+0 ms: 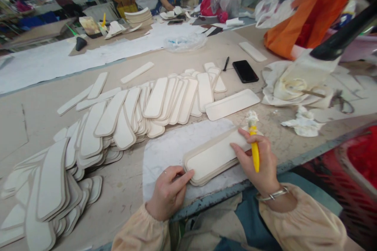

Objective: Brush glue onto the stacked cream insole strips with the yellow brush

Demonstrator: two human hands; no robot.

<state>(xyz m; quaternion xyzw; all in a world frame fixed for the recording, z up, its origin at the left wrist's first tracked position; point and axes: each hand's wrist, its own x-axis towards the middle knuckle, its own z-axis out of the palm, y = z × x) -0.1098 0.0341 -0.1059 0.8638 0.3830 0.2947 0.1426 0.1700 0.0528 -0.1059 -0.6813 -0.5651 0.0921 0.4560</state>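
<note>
A small stack of white, round-cornered strips lies in front of me on a white sheet. My left hand grips the stack's near left corner, fingers curled and one fingertip on top. At the other end, my right hand holds a yellow-handled brush against the palm, its bristles pointing away and covered in white paste. The thumb and fingertips of that hand also touch the top strip's right end. Just beyond the stack lies one loose white strip.
Fanned rows of similar strips spread across the left of the table. A phone and a black pen-like tool lie farther back. To the right are a paste-smeared container, scissors, crumpled white scrap and a red basket.
</note>
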